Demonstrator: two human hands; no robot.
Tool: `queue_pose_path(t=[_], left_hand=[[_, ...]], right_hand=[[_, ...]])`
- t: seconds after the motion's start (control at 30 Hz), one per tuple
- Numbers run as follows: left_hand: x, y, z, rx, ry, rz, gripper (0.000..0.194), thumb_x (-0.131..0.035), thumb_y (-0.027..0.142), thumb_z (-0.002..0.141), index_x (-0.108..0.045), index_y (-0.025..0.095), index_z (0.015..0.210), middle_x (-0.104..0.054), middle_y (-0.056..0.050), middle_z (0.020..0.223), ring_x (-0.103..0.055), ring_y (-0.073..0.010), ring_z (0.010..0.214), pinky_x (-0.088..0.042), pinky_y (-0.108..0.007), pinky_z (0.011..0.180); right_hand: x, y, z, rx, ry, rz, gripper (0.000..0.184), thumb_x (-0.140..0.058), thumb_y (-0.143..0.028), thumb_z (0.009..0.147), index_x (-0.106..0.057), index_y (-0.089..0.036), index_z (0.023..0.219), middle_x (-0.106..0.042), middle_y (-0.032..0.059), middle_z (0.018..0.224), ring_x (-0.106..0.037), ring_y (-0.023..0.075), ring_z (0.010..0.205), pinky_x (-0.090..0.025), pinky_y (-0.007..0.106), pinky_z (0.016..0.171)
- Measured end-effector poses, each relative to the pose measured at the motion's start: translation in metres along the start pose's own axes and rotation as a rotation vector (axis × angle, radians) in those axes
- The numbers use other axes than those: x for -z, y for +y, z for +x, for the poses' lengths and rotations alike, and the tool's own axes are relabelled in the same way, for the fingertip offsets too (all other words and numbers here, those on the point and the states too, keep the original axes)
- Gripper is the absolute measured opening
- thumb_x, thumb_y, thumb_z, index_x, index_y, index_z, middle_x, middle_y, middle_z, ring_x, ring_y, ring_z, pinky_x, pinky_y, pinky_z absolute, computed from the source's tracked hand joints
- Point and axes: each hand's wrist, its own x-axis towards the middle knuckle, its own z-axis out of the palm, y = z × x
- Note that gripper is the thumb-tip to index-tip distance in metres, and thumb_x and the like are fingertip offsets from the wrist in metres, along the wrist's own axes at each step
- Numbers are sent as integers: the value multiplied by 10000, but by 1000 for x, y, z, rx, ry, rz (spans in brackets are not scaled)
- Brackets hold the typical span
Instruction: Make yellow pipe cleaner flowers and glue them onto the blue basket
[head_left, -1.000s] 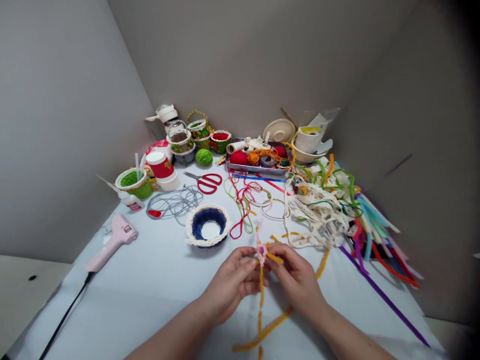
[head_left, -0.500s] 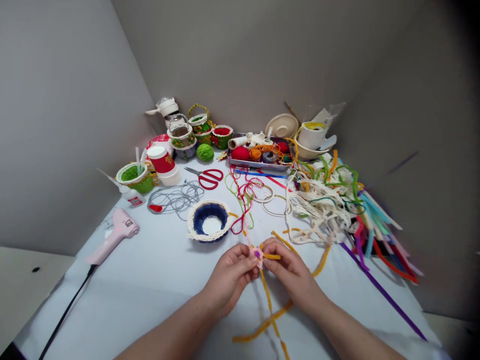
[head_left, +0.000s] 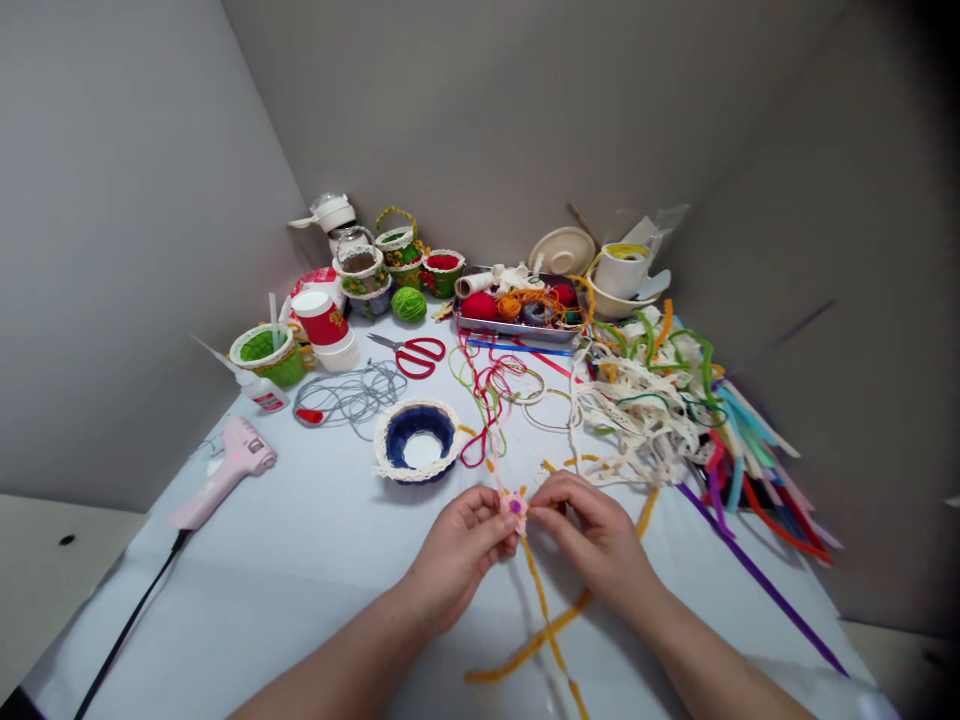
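Note:
Between the thumb and fingers of my left hand (head_left: 461, 550) is a small pink yarn flower (head_left: 514, 508) with a purple centre. My right hand (head_left: 596, 530) pinches a mustard-yellow fuzzy stem at the flower's right edge; most of that piece is hidden by the fingers. A long yellow chenille stem (head_left: 541, 595) trails down from the flower toward the front of the table. It crosses another yellow stem (head_left: 517, 662) lying on the cloth. Beyond my left hand stands a dark blue bowl-shaped basket (head_left: 390, 435) with a white lace rim.
A pink glue gun (head_left: 225, 475) lies at the left, near a glue bottle (head_left: 264, 392). Red-handled scissors (head_left: 416, 357) and grey cord (head_left: 356, 393) lie behind. A metal tray (head_left: 517, 328) holds yarn balls. Lace trim (head_left: 637, 410) and coloured chenille stems (head_left: 772, 490) heap at the right.
My right fingers have shifted slightly right and closed over the short yellow stem end that stuck out before. The flower has turned a little in my left hand.

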Motion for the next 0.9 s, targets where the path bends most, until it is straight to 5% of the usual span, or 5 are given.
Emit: queue_pose_path(t=[0.4, 0.67, 0.9], left_hand=[[3, 0, -1, 28, -92, 126, 199, -770, 240, 715, -630, 134, 809, -601, -7, 722, -481, -85, 626, -352, -224, 618], [9, -2, 2, 51, -171, 23, 216, -647, 313, 852, -632, 149, 991, -668, -112, 987, -612, -158, 861, -433, -304, 823], [13, -2, -1, 53, -249, 64, 339, -605, 411, 861, -653, 108, 1005, -687, -114, 821, -620, -148, 672, -432, -269, 656]], right_hand=[[15, -6, 8, -129, -114, 93, 140, -568, -239, 872, -601, -185, 747, -609, 9, 736, -556, 145, 701, -458, 265, 658], [28, -7, 11, -205, 396, 325, 179, -642, -365, 844, -589, -194, 838, -655, 14, 692, -645, 148, 652, -546, 278, 656], [19, 7, 14, -208, 498, 377, 203, -690, -373, 810, -605, -190, 831, -691, 29, 770, -683, 172, 725, -576, 348, 747]])
